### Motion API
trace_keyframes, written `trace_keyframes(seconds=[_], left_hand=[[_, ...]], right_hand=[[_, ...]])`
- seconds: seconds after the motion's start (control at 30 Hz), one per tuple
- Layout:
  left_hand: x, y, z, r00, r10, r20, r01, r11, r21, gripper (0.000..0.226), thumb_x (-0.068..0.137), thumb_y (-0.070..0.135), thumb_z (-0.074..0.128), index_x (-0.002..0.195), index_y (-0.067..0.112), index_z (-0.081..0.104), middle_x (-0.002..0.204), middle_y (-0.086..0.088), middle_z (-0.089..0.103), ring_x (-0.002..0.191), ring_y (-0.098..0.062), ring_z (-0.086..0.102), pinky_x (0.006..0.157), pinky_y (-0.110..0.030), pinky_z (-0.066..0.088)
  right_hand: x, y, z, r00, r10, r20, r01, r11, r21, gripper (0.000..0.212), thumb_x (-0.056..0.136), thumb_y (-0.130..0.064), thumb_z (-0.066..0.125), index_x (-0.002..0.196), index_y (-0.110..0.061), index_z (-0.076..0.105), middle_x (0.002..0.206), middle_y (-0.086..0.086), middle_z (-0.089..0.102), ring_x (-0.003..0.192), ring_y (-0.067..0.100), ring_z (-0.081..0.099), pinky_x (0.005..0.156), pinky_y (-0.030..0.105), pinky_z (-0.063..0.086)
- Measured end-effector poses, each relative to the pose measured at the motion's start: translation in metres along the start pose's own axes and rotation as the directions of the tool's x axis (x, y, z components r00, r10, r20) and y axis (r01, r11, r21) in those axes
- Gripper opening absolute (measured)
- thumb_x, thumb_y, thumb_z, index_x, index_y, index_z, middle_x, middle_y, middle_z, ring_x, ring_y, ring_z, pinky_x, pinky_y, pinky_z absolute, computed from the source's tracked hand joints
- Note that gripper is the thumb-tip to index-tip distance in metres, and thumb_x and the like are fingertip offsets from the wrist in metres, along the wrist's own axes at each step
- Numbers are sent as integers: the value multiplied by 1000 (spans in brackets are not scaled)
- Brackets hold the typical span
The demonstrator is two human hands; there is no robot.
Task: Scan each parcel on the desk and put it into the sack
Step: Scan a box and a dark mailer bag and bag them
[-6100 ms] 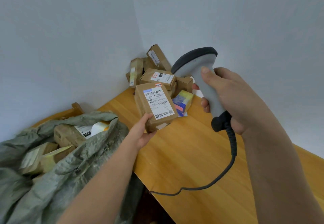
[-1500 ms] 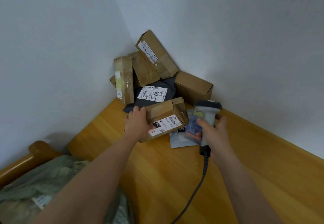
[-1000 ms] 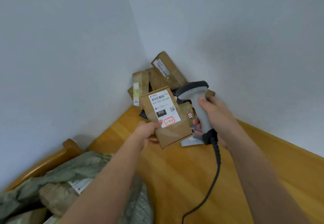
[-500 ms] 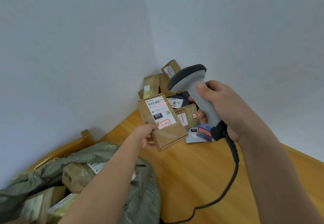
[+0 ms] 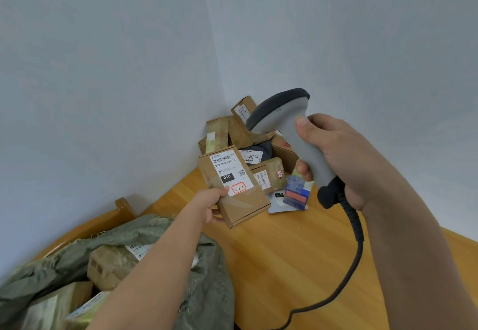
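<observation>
Lowered slightly toward the sack point(image 5: 207, 291), the labelled parcel point(image 5: 234, 187) remains pinched in the left hand point(image 5: 213, 204) above the bench point(image 5: 297, 265) while the right hand point(image 5: 336, 161) grips the scanner point(image 5: 292, 128).

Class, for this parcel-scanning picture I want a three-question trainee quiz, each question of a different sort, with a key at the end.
1. True or false: the left hand holds a cardboard parcel with its white label facing the camera.
2. What does the right hand grip? A) a tape roll B) a corded barcode scanner C) a pen
3. Fill in: the grey-green sack, with parcels already inside, sits at the lower ____ of the picture, beside the wooden desk.

Key: 1 true; 2 B; 3 left.
</observation>
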State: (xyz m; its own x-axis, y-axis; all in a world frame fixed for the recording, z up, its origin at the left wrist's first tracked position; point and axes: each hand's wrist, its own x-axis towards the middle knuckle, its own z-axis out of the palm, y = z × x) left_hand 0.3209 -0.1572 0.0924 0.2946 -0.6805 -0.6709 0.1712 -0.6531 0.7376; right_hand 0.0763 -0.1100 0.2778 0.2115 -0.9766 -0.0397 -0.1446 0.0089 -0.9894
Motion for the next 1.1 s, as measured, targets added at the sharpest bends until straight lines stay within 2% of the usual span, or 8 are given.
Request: trace_keyframes(seconds=[0.23, 0.33, 0.57, 0.7, 0.83, 0.9, 1.0, 1.1], left_hand=[[-12, 0, -10, 989, 57, 134, -35, 987, -160, 22, 92, 18, 66, 111, 10, 58, 97, -12, 70, 94, -34, 67, 92, -55, 51], [-27, -2, -23, 977, 99, 190, -47, 964, -261, 23, 93, 20, 64, 112, 9, 60, 85, -11, 72, 86, -31, 69, 81, -50, 54], [-61, -23, -93, 980, 144, 138, -83, 924, -372, 32, 94, 29, 60, 117, 6, 60, 94, -17, 73, 83, -29, 73, 81, -46, 58], [-91, -42, -156, 988, 155, -10, -154, 985, 76, 62, 83, 50, 67, 128, 9, 55, 117, -7, 68, 105, -26, 68, 86, -37, 57], [-127, -68, -206, 996, 86, 6, -62, 670, 740, 77, 71, 47, 82, 134, 15, 52, 126, 2, 60, 120, -21, 56, 101, -32, 45], [-138, -86, -219, 998, -55, 12, 20, 545, 838, 81, 71, 40, 84, 140, 17, 48, 135, -1, 55, 126, -22, 51, 103, -31, 41], [-143, -111, -233, 1000, -27, -8, 19, 417, 909, 57, 77, 33, 80, 127, 14, 61, 121, -4, 62, 113, -23, 56, 90, -31, 45], [-153, -120, -244, 999, -14, 45, -30, 547, 837, 19, 78, 29, 79, 90, 15, 74, 76, 7, 66, 78, -14, 59, 78, -29, 47]], right_hand=[[27, 28, 20, 993, 80, -82, -81, 997, -12, 25, 92, -43, 63, 99, -19, 57, 80, 3, 63, 54, 10, 55, 59, 31, 51], [49, 60, 40, 978, 180, -105, -181, 983, -6, 39, 85, -38, 74, 111, -12, 59, 85, 7, 61, 52, 11, 54, 51, 28, 48], [65, 97, 114, 938, 331, 102, -334, 943, 4, 49, 82, -23, 80, 121, -7, 54, 94, 13, 63, 60, 14, 54, 43, 22, 45], [68, 93, 161, 928, 309, 209, -326, 944, 52, 49, 82, -15, 79, 123, -5, 54, 80, 8, 59, 53, 12, 50, 43, 22, 44], [66, 84, 209, 926, 273, 259, -295, 954, 51, 55, 82, -12, 79, 129, -7, 49, 82, 8, 59, 51, 9, 51, 42, 21, 44], [62, 81, 232, 913, 270, 305, -299, 953, 53, 48, 83, -11, 77, 124, -8, 51, 81, 6, 59, 50, 9, 51, 43, 20, 45], [50, 75, 263, 879, 262, 398, -300, 953, 36, 37, 86, -12, 76, 115, -8, 54, 79, 4, 59, 51, 8, 50, 44, 19, 45], [39, 71, 284, 838, 239, 490, -255, 966, -35, 29, 87, -13, 74, 109, -11, 56, 81, 4, 60, 54, 8, 52, 49, 21, 46]])
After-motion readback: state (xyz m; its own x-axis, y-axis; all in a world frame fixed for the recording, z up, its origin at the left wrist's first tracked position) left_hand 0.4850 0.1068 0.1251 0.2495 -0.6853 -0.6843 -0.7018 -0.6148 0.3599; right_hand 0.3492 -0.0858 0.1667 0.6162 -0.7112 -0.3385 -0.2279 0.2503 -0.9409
